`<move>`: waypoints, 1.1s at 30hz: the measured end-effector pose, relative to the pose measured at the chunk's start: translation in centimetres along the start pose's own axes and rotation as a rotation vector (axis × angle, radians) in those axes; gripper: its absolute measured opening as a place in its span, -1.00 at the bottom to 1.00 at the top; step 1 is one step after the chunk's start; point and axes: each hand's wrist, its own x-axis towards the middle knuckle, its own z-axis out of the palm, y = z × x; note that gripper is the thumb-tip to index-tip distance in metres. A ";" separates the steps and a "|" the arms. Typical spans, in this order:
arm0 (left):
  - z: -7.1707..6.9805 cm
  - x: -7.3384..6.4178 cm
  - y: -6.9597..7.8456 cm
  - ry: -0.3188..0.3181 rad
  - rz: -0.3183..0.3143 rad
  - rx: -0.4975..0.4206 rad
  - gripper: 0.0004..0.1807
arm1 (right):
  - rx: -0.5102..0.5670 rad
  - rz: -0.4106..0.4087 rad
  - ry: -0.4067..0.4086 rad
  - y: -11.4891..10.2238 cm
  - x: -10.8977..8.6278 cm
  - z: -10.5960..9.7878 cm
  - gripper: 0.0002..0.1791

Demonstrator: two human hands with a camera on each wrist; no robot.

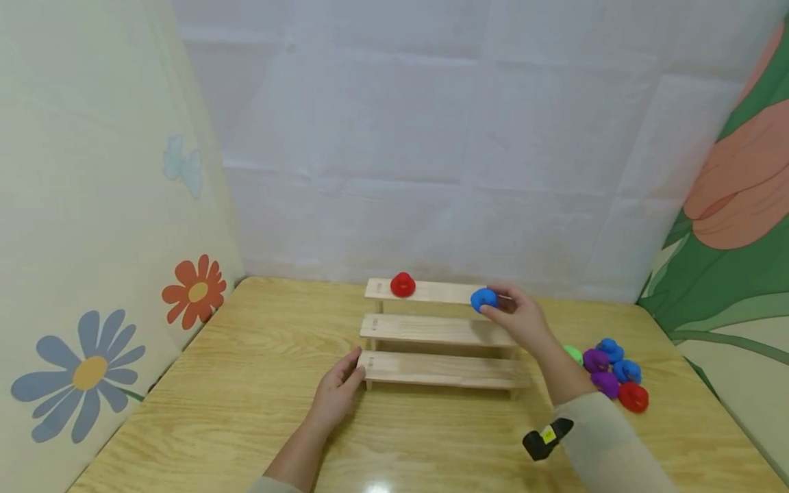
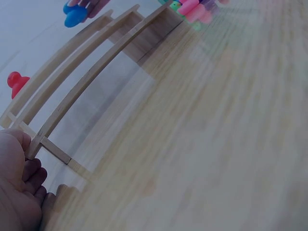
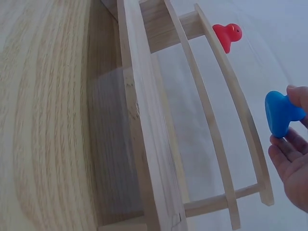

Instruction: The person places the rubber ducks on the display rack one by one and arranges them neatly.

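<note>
A three-step wooden rack (image 1: 431, 368) stands on the table. At the left end of its lowest step, my left hand (image 1: 335, 390) holds the board, thumb above and fingers curled below in the left wrist view. My right hand (image 1: 522, 323) pinches a blue toy duck (image 1: 483, 300) between thumb and fingers near the right end of the top step. In the right wrist view the blue duck (image 3: 280, 113) is held just above that board, apart from it. A red toy duck (image 1: 403, 285) sits on the top step toward the left.
Right of the rack, several more toy ducks lie grouped on the table: purple (image 1: 605, 384), blue (image 1: 627, 371), red (image 1: 633, 397) and a partly hidden green one (image 1: 574, 354). A white cloth backdrop (image 1: 401, 137) hangs behind the table (image 1: 277, 329), with flower-printed panels at both sides.
</note>
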 end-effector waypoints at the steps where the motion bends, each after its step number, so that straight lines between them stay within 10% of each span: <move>1: 0.0 0.0 -0.1 0.001 0.002 0.002 -0.44 | -0.005 0.001 -0.005 0.0 0.1 0.1 -0.44; 33: 0.2 0.0 -0.2 0.018 0.009 0.010 -0.45 | -0.148 0.020 -0.089 -2.0 4.1 3.7 -0.41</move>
